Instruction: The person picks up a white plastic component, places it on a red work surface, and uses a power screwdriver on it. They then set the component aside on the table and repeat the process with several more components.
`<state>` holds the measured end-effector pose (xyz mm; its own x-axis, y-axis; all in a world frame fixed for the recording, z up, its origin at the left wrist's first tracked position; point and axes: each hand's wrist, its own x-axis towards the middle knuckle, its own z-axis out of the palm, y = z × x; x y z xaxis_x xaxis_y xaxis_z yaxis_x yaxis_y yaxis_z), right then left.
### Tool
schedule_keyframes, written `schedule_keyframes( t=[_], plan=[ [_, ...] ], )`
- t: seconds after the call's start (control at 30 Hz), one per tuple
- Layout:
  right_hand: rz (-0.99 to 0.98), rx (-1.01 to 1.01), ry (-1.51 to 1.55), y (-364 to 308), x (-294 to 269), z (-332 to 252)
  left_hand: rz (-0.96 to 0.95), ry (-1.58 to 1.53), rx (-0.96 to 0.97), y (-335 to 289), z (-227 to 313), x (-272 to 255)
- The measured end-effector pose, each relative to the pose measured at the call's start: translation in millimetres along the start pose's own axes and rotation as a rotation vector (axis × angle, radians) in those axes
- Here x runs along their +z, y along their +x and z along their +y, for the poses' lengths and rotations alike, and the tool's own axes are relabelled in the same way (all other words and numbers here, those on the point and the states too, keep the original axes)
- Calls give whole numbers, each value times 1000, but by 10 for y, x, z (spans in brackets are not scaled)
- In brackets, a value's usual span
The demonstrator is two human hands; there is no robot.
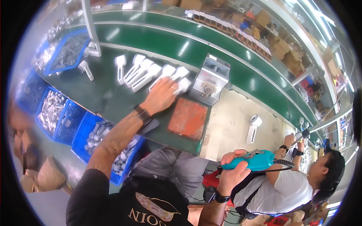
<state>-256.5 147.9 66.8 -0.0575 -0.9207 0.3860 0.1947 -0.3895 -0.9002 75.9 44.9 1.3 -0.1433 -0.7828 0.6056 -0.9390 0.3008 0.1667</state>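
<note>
My left hand (161,94) reaches palm down over a row of white plastic housings (145,73), each with a round head and a long slotted handle. Its fingers curl over the right end of the row and hold a white plastic housing (184,85), whose handle is partly hidden under them. In my right hand (233,175), near the bench's front edge, is a teal electric screwdriver (258,160) with a black coiled cord. A grey metal box-shaped machine (210,81) stands right of the row. An orange-red worn plate (188,118) lies in front of it.
Blue crates (81,141) of small white and grey parts stand at the lower left. A blue tray (68,51) of grey strips sits far left. Another white housing (254,128) lies on the pale board. A co-worker in white (279,188) sits right. Green conveyor (181,45) runs behind.
</note>
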Motion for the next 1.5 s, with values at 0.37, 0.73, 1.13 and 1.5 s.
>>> schedule_keyframes(
  t=[0.37,0.73,1.13,1.5],
  plan=[
    [-24,33,-57,256,499,331,-116,175,-181,5,-416,40],
    [85,53,-213,691,859,570,-94,161,-276,-274,-907,-221],
    [56,-103,-293,841,851,635,147,177,-875,-669,-1599,-880],
    [18,-121,-228,678,527,473,-66,401,-779,-492,-1586,-671]
  ],
)
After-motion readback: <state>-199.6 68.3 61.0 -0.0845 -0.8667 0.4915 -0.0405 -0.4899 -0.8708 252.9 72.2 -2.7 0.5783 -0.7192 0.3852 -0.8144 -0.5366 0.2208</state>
